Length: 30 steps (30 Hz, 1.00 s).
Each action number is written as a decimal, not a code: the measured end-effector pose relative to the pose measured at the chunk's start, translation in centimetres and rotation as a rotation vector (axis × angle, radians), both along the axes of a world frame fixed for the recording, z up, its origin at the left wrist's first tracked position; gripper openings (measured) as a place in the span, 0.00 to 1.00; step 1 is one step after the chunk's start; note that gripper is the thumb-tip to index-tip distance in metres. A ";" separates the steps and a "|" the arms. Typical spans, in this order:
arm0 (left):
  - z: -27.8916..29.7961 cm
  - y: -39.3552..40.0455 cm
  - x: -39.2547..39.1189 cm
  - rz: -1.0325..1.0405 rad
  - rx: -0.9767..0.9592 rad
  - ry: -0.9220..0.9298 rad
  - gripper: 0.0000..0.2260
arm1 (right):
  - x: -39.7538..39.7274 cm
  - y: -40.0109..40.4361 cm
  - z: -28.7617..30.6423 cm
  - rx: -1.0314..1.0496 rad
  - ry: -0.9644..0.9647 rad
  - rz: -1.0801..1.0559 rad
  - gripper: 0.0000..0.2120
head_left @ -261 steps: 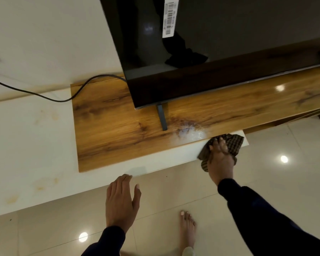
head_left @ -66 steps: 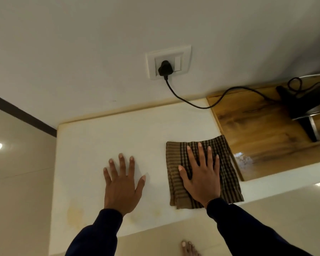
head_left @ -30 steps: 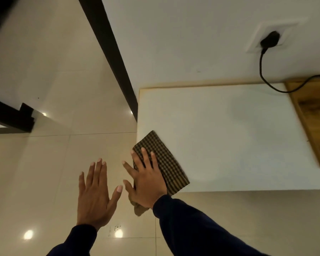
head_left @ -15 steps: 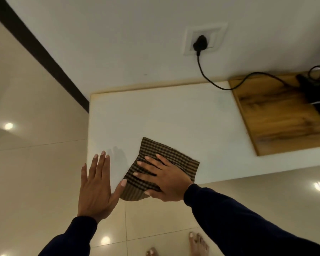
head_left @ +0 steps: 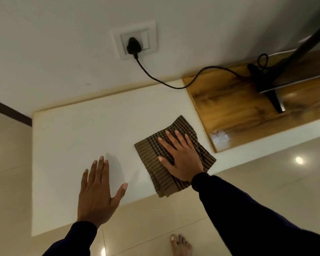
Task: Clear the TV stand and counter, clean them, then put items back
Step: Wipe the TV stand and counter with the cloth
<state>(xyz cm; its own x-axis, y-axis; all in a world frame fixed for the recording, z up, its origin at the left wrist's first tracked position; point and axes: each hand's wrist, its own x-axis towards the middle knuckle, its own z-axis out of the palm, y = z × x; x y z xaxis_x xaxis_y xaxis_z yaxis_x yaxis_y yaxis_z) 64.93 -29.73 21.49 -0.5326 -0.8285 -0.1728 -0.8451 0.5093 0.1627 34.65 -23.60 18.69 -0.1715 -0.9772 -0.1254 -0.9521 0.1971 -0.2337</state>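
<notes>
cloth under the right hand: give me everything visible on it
The cloth is a brown, dark-checked woven fabric, folded into a rough square of several layers. It lies flat on the white counter, rotated diagonally, its near corner overhanging the front edge. The right hand presses on it with straight, spread fingers. It stops short of the wooden board.

Cloth (head_left: pixel 151 154): brown and black check. Counter (head_left: pixel 78 137): white. Board (head_left: pixel 235 108), right of frame: grained orange-brown wood; cord (head_left: pixel 155 78) black.

Cloth (head_left: pixel 174 156) on the surface (head_left: pixel 81 137), under right hand (head_left: pixel 181 159); left hand (head_left: pixel 98 193) left; wooden stand (head_left: pixel 235 111) right; socket (head_left: pixel 135 39) far.
</notes>
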 end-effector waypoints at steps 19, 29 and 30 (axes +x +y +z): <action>-0.3 -2.7 -5.9 -0.086 -0.019 -0.071 0.41 | -4.6 -2.8 -0.6 -0.002 0.075 0.394 0.31; -0.1 -6.8 -6.6 -0.163 -0.081 -0.040 0.40 | -5.6 -15.0 -0.7 -0.032 0.010 0.247 0.31; -0.1 -7.2 -6.4 -0.161 -0.086 -0.045 0.40 | -5.9 -16.3 -0.6 -0.023 0.006 0.196 0.31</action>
<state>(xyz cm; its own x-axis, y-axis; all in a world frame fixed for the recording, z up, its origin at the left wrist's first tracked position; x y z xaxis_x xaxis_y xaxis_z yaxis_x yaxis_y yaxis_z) 58.50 -36.88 21.35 -0.6531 -0.7457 -0.1320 -0.7567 0.6493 0.0762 28.78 -39.86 18.08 0.0221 -0.9945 -0.1025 -0.9731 0.0021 -0.2302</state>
